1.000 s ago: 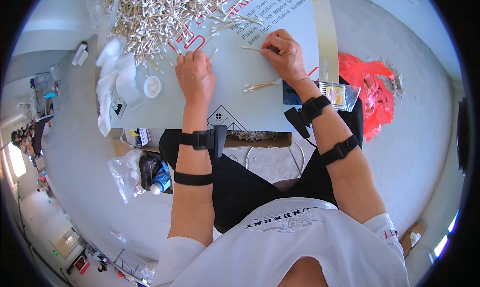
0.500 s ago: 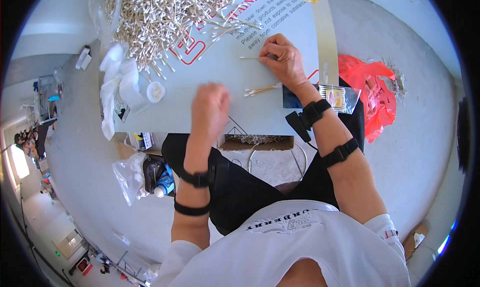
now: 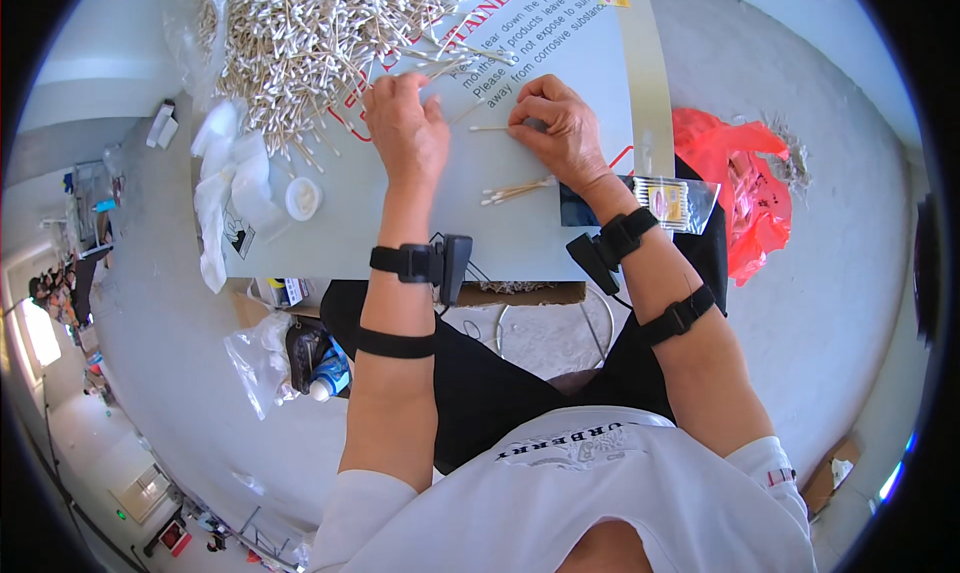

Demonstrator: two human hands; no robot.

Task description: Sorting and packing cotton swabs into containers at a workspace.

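Shifted forward since the earlier frame, the left hand (image 3: 408,128) is near the swab pile (image 3: 300,43), fingers bent; whether it grasps anything cannot be told. Right hand (image 3: 558,128) pinches a swab (image 3: 488,128), its tip toward the left hand. Bundle (image 3: 518,190) lies bodyward of the right hand; packet (image 3: 660,203), by the right wrist; tub (image 3: 303,199), left of the left hand.

On the grey tabletop (image 3: 345,228) lie heaped cotton swabs (image 3: 290,58), a small white tub (image 3: 303,199) and white strips (image 3: 252,178).
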